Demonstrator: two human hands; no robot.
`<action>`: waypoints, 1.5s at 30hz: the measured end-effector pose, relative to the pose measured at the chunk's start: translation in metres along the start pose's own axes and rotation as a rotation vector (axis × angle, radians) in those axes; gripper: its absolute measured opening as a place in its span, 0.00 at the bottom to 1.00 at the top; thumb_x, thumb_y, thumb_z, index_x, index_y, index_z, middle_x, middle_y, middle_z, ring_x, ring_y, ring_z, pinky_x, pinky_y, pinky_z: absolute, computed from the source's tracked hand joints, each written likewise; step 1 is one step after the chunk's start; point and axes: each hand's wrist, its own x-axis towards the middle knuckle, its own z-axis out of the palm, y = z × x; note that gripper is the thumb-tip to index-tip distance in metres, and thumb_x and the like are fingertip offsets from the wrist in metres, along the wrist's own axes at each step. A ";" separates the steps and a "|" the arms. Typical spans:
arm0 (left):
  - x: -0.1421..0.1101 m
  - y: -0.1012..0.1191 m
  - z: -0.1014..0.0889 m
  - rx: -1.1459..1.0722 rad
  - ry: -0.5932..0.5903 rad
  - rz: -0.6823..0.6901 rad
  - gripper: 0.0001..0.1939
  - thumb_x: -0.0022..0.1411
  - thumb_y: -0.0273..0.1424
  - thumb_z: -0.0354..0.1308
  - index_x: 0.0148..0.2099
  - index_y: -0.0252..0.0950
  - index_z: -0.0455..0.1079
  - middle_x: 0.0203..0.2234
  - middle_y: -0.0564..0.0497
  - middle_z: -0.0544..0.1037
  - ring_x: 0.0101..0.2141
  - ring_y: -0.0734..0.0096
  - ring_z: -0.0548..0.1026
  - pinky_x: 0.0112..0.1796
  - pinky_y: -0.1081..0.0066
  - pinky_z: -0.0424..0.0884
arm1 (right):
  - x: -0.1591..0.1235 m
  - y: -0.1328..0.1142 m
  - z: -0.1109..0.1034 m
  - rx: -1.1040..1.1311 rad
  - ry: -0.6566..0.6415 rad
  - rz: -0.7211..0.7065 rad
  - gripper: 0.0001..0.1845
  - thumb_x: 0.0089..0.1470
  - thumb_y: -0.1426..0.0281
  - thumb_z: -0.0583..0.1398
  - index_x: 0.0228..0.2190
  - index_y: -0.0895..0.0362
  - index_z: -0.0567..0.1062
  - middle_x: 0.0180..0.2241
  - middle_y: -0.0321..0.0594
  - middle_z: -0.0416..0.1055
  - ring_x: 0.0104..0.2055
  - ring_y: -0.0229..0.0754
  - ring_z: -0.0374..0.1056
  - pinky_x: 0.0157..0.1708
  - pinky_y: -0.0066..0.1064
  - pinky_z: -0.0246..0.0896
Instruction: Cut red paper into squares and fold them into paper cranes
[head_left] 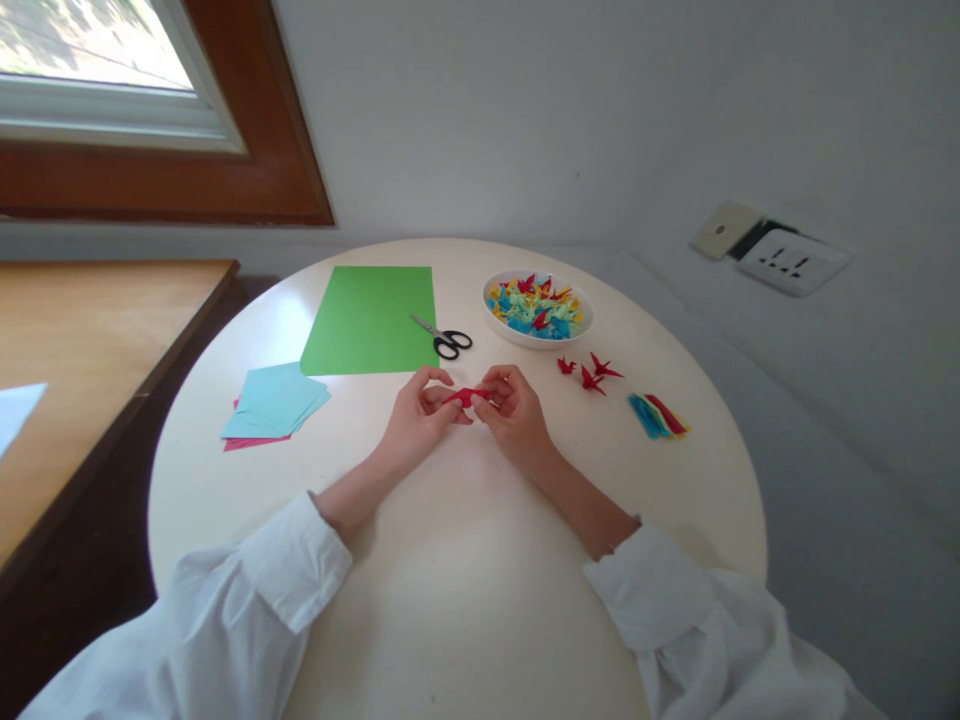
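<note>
Between my two hands is a small folded red paper (468, 397), pinched from both ends above the white round table (450, 560). The thumb and fingers of my left hand (421, 408) close on its left end. My right hand (517, 412) grips the right end the same way. Fingertips cover part of the paper, so its exact folded shape is hard to make out. Several red paper cranes (591, 380) lie just right of my right hand. Scissors (448, 340) with black handles rest beyond my hands, their blades over a green sheet (375, 320).
A white oval dish (517, 338) full of colourful paper cranes stands at the back right. Folded paper strips (658, 416) lie at the right. Light-blue paper squares (271, 400) overlap pink ones (255, 443) at the left. A wooden desk (112, 330) stands left of the table.
</note>
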 end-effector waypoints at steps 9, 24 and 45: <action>0.003 -0.008 -0.003 0.174 -0.095 -0.020 0.16 0.54 0.40 0.57 0.23 0.34 0.62 0.12 0.57 0.65 0.14 0.80 0.63 0.19 0.76 0.60 | -0.001 0.000 0.001 0.053 -0.040 0.041 0.15 0.42 0.68 0.63 0.30 0.53 0.61 0.24 0.29 0.66 0.23 0.31 0.60 0.23 0.25 0.56; -0.001 -0.007 -0.001 0.274 -0.150 -0.002 0.20 0.54 0.46 0.55 0.23 0.35 0.60 0.10 0.61 0.58 0.13 0.83 0.53 0.16 0.78 0.49 | -0.001 -0.008 0.002 -0.248 -0.137 0.107 0.29 0.48 0.45 0.52 0.12 0.55 0.59 0.11 0.28 0.54 0.15 0.30 0.49 0.17 0.27 0.45; -0.004 -0.001 0.004 -0.097 -0.239 -0.069 0.21 0.50 0.44 0.61 0.23 0.34 0.58 0.11 0.61 0.60 0.14 0.85 0.55 0.18 0.78 0.50 | -0.004 -0.009 0.009 0.145 -0.172 0.239 0.28 0.43 0.46 0.59 0.12 0.55 0.59 0.09 0.26 0.51 0.12 0.29 0.44 0.15 0.27 0.39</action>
